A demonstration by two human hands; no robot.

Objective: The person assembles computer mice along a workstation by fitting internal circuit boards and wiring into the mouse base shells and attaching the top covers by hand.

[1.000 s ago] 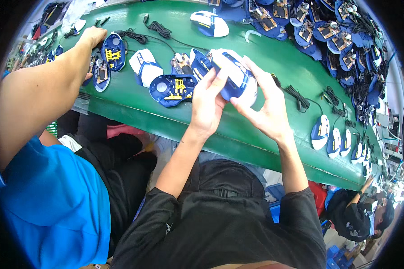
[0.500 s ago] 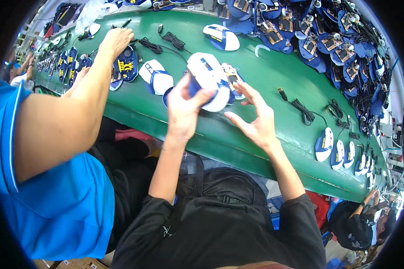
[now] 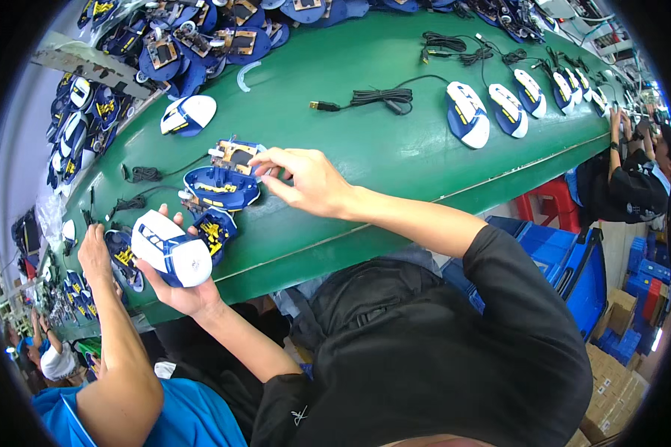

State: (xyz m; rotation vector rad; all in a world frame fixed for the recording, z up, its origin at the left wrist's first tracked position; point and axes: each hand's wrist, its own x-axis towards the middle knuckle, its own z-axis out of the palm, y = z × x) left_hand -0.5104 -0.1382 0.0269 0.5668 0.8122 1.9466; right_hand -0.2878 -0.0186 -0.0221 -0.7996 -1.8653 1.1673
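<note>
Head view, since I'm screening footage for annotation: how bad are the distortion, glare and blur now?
Head view: strong fisheye bending, black corners; soft sheen on the green table; white-and-blue computer mouse in the left hand fairly crisp; fine detail at far left indistinct.

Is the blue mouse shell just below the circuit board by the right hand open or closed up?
Open: the blue mouse shell lies hollow side up, with yellow parts showing inside and no cover over it.
</note>
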